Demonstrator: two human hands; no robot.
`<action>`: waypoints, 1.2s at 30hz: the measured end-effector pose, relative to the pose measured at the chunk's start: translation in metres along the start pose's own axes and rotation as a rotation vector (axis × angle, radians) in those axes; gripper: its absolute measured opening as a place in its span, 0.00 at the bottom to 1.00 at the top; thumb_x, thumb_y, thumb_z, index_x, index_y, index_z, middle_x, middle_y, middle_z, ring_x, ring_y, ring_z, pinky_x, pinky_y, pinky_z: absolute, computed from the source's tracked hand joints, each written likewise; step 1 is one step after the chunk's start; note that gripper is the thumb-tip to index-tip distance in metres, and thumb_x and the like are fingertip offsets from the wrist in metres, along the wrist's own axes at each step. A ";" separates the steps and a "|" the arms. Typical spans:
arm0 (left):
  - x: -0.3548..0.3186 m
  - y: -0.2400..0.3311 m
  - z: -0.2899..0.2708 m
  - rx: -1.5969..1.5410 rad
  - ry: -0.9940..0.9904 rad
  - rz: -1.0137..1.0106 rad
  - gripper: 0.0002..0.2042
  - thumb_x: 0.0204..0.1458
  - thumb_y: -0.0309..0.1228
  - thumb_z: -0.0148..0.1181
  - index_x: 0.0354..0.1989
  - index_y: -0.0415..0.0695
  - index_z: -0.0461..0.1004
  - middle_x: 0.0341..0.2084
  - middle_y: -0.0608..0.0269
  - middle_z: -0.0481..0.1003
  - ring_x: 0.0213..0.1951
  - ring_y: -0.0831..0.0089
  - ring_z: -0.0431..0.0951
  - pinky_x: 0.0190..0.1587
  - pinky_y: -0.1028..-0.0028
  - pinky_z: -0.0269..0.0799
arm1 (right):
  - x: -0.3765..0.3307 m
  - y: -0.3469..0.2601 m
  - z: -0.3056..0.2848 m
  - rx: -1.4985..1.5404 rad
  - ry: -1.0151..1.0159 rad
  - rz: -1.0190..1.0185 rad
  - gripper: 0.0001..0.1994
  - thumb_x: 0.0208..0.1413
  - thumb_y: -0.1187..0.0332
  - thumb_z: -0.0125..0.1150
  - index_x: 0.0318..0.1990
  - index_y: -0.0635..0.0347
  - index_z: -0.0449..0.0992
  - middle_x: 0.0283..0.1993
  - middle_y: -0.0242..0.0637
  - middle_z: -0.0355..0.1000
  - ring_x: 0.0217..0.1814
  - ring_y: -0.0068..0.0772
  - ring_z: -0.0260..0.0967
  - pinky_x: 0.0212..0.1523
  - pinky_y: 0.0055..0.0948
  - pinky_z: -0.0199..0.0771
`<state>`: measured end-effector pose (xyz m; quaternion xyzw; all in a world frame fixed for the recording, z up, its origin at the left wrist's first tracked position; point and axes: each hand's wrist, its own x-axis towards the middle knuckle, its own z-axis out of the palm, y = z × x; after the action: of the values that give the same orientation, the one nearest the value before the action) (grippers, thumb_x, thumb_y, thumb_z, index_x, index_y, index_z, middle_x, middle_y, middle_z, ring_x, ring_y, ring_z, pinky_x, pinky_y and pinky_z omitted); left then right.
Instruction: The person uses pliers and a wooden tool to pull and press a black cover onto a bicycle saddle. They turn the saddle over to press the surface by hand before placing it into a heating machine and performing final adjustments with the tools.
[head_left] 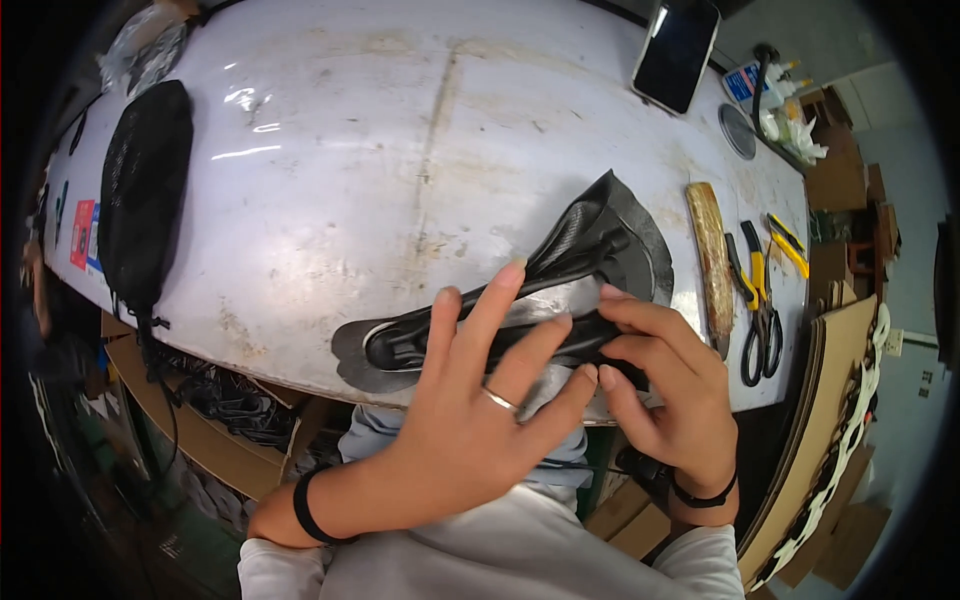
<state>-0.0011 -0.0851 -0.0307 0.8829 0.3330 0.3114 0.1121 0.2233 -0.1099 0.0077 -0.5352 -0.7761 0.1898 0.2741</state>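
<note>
A black shoe-upper piece [590, 245] of mesh and grey leather lies on the white worktable [380, 150] near its front edge. My left hand [480, 400] rests flat across the piece, fingers spread, a ring on one finger. My right hand [665, 375] pinches the piece's right lower edge with curled fingers. The far end of the piece curls upward toward the back right.
A long black mesh piece [145, 190] lies at the table's left. A phone [677, 52] sits at the back right. To the right lie a wooden brush [711, 250], yellow-handled pliers [750, 275], black scissors [764, 335] and a yellow cutter [790, 245]. Cardboard [830, 400] stands beside the table.
</note>
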 end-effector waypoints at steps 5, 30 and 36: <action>-0.005 -0.037 -0.046 -0.186 -0.007 -0.137 0.16 0.45 0.31 0.77 0.38 0.40 0.76 0.59 0.44 0.76 0.66 0.38 0.74 0.57 0.43 0.75 | 0.003 -0.016 0.016 -0.140 0.178 -0.063 0.07 0.53 0.78 0.73 0.38 0.65 0.81 0.54 0.49 0.80 0.57 0.50 0.83 0.51 0.46 0.86; -0.024 -0.061 -0.045 -0.121 -0.053 0.071 0.07 0.53 0.29 0.73 0.39 0.51 0.81 0.58 0.51 0.80 0.51 0.57 0.84 0.57 0.53 0.77 | -0.019 -0.044 0.056 -0.540 0.063 -0.167 0.13 0.60 0.64 0.67 0.51 0.49 0.86 0.64 0.36 0.78 0.68 0.43 0.73 0.70 0.61 0.63; -0.040 -0.056 -0.047 0.092 -0.193 0.067 0.14 0.54 0.30 0.70 0.50 0.56 0.85 0.66 0.41 0.74 0.59 0.49 0.82 0.66 0.44 0.71 | -0.011 -0.060 0.054 -0.439 0.047 -0.088 0.13 0.58 0.65 0.66 0.50 0.55 0.85 0.63 0.41 0.78 0.69 0.46 0.72 0.71 0.59 0.61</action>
<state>-0.0829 -0.0698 -0.0354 0.9236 0.3051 0.2127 0.0927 0.1490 -0.1418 -0.0015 -0.5520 -0.8147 -0.0081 0.1773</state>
